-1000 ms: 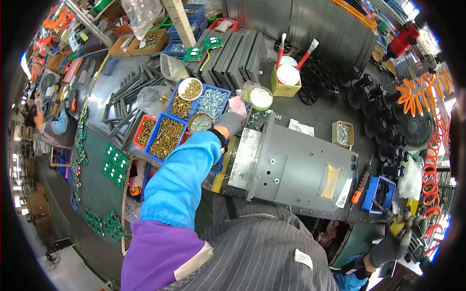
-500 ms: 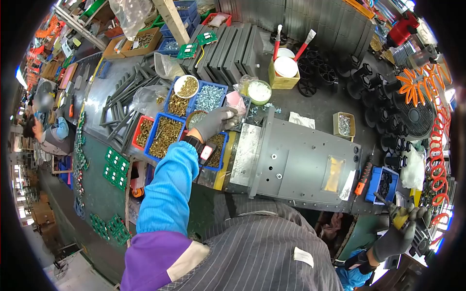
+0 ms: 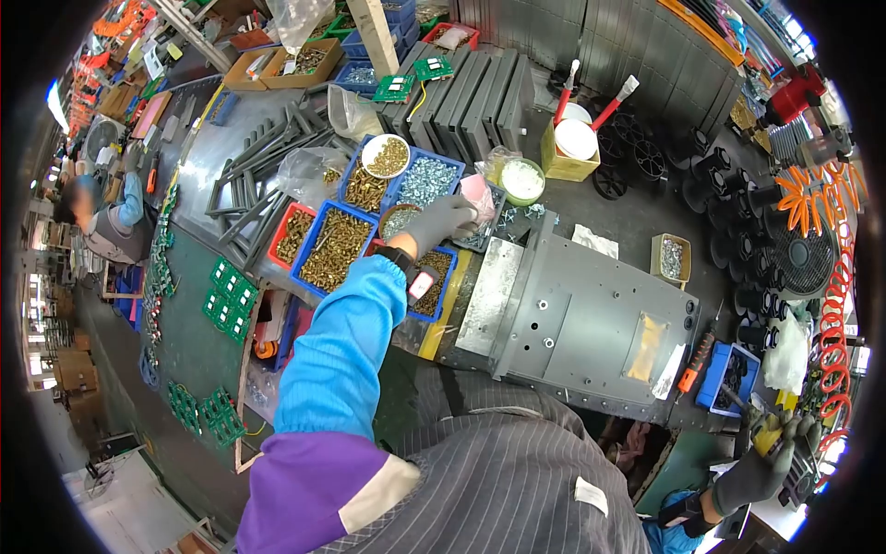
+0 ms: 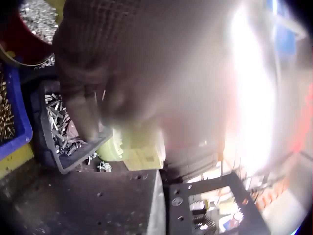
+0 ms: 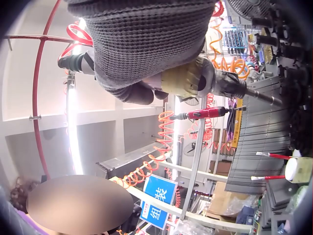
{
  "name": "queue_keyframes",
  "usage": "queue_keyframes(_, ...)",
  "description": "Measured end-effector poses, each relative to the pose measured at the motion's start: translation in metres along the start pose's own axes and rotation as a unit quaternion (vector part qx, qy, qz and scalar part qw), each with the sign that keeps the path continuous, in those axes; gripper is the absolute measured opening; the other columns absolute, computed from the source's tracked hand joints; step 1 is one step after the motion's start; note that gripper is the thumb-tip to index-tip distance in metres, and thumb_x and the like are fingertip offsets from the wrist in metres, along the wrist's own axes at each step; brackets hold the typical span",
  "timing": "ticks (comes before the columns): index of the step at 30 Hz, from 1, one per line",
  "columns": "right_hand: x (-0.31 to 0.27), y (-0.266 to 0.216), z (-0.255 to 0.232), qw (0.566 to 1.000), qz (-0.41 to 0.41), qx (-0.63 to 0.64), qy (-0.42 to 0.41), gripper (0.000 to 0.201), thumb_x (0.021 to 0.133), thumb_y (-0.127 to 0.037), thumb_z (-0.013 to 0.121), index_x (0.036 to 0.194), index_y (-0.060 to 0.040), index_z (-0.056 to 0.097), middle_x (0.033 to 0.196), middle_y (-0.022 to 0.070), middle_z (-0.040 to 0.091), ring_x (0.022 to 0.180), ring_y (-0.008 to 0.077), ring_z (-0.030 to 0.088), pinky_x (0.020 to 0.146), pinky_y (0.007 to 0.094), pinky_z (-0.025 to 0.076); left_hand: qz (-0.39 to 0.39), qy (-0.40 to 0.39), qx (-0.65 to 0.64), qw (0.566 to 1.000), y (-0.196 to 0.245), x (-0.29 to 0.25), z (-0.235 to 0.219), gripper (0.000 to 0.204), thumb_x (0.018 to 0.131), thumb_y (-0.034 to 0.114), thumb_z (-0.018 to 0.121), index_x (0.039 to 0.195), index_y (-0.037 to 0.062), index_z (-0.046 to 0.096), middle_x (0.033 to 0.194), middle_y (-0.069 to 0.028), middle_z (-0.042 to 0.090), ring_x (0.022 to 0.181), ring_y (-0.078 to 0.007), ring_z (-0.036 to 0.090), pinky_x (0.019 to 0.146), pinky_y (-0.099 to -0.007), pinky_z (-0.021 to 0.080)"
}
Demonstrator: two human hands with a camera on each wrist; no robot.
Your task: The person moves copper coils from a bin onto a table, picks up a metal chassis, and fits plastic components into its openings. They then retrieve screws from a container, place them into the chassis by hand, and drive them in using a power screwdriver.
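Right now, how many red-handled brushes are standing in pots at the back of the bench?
2: one red-handled brush in the white tub inside the yellow box, another leaning just right. Others may be hidden.

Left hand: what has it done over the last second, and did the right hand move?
The left hand moved from the panel edge onto the small dark tray of silver screws, fingers curled down into it; whether it has picked any up cannot be told. The right hand stayed low at the side, gripping the yellow power screwdriver. The grey metal housing lies as before.
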State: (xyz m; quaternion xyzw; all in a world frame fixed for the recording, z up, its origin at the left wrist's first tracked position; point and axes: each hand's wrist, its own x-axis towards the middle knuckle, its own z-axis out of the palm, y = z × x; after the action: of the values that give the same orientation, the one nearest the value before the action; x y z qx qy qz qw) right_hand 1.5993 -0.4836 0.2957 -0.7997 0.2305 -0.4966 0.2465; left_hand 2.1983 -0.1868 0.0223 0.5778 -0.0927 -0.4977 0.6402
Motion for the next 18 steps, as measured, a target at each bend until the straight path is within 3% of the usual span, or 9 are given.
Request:
queue_keyframes(1, 0.009, -0.016, 0.013, 1.000, -0.001, 0.000, -0.001, 0.055, 0.100, -0.010, 0.057, 0.150, 0.0025, 0.039, 0.145, 0.0120, 0.055, 0.130, 0.0214, 0.058, 0.108, 0.0248, 0.045, 0.017, 0.010, 0.228, 0.973, -0.001, 0.008, 0.001, 0.033, 0.087, 0.018, 0.064, 0.116, 0.0028, 0.066, 0.104, -0.0135, 0.071, 0.096, -0.0236, 0.071, 0.082, -0.0333, 0.056)
queue_keyframes(2, 0.017, -0.032, 0.024, 0.965, 0.055, 0.253, -0.044, 0.054, 0.100, -0.012, 0.051, 0.149, 0.0075, 0.037, 0.145, 0.0176, 0.052, 0.134, 0.0279, 0.052, 0.115, 0.0367, 0.036, 0.033, 0.020, 0.444, 0.895, -0.004, 0.015, 0.003, 0.037, 0.084, 0.021, 0.067, 0.117, 0.0063, 0.069, 0.101, -0.0152, 0.072, 0.092, -0.0287, 0.072, 0.083, -0.0381, 0.056)
queue_keyframes(3, 0.022, -0.043, 0.033, 0.862, 0.109, 0.488, -0.083, 0.054, 0.101, -0.013, 0.044, 0.148, 0.0124, 0.035, 0.146, 0.0231, 0.050, 0.138, 0.0344, 0.046, 0.122, 0.0487, 0.028, 0.052, 0.032, 0.501, 0.863, -0.006, 0.015, 0.009, 0.044, 0.078, 0.024, 0.070, 0.121, 0.0141, 0.070, 0.103, -0.0179, 0.072, 0.096, -0.0354, 0.070, 0.087, -0.0429, 0.055)
queue_keyframes(4, 0.019, -0.038, 0.028, 0.862, 0.108, 0.488, -0.084, 0.054, 0.101, -0.013, 0.044, 0.148, 0.0124, 0.035, 0.146, 0.0231, 0.050, 0.138, 0.0344, 0.046, 0.122, 0.0487, 0.028, 0.053, 0.032, 0.501, 0.863, -0.008, 0.016, 0.015, 0.044, 0.078, 0.024, 0.070, 0.121, 0.0141, 0.070, 0.103, -0.0179, 0.072, 0.096, -0.0354, 0.070, 0.087, -0.0429, 0.055)
queue_keyframes(6, 0.009, -0.019, 0.011, 0.954, 0.102, 0.281, -0.013, 0.053, 0.102, -0.008, 0.045, 0.152, 0.0042, 0.030, 0.144, 0.0170, 0.052, 0.130, 0.0254, 0.057, 0.109, 0.0343, 0.046, 0.106, 0.007, 0.709, 0.697, -0.009, 0.018, 0.025, 0.044, 0.078, 0.021, 0.075, 0.121, 0.0116, 0.069, 0.103, -0.0176, 0.072, 0.098, -0.0327, 0.071, 0.082, -0.0437, 0.056)
queue_keyframes(10, -0.003, -0.010, -0.009, 0.967, 0.149, 0.196, 0.070, 0.055, 0.100, -0.009, 0.046, 0.152, 0.0041, 0.030, 0.147, 0.0165, 0.050, 0.132, 0.0277, 0.054, 0.113, 0.0388, 0.041, 0.056, -0.014, 0.740, 0.670, -0.013, 0.029, 0.034, 0.045, 0.079, 0.022, 0.074, 0.124, 0.0184, 0.067, 0.105, -0.0167, 0.072, 0.100, -0.0373, 0.070, 0.087, -0.0472, 0.054)
queue_keyframes(12, -0.001, -0.024, 0.006, 0.997, 0.068, -0.008, 0.034, 0.057, 0.099, -0.010, 0.044, 0.153, 0.0042, 0.028, 0.149, 0.0163, 0.047, 0.135, 0.0301, 0.052, 0.116, 0.0417, 0.037, 0.071, -0.007, 0.749, 0.659, -0.026, 0.038, 0.030, 0.042, 0.082, 0.023, 0.071, 0.124, 0.0198, 0.067, 0.106, -0.0163, 0.072, 0.101, -0.0372, 0.069, 0.087, -0.0476, 0.054)
queue_keyframes(15, 0.006, -0.059, 0.031, 0.960, 0.159, 0.195, 0.120, 0.058, 0.100, -0.011, 0.043, 0.153, 0.0048, 0.026, 0.149, 0.0166, 0.047, 0.135, 0.0301, 0.052, 0.116, 0.0415, 0.038, 0.046, -0.017, 0.758, 0.650, -0.028, 0.047, 0.030, 0.037, 0.087, 0.029, 0.064, 0.124, 0.0201, 0.067, 0.106, -0.0169, 0.072, 0.102, -0.0366, 0.069, 0.089, -0.0458, 0.054)
queue_keyframes(18, -0.001, -0.062, 0.027, 0.960, 0.182, 0.142, 0.155, 0.061, 0.099, -0.013, 0.044, 0.154, 0.0047, 0.025, 0.150, 0.0177, 0.047, 0.134, 0.0307, 0.052, 0.114, 0.0418, 0.039, 0.051, -0.044, 0.759, 0.648, -0.030, 0.054, 0.026, 0.039, 0.087, 0.030, 0.064, 0.124, 0.0188, 0.066, 0.107, -0.0182, 0.072, 0.104, -0.0376, 0.069, 0.090, -0.0458, 0.053)
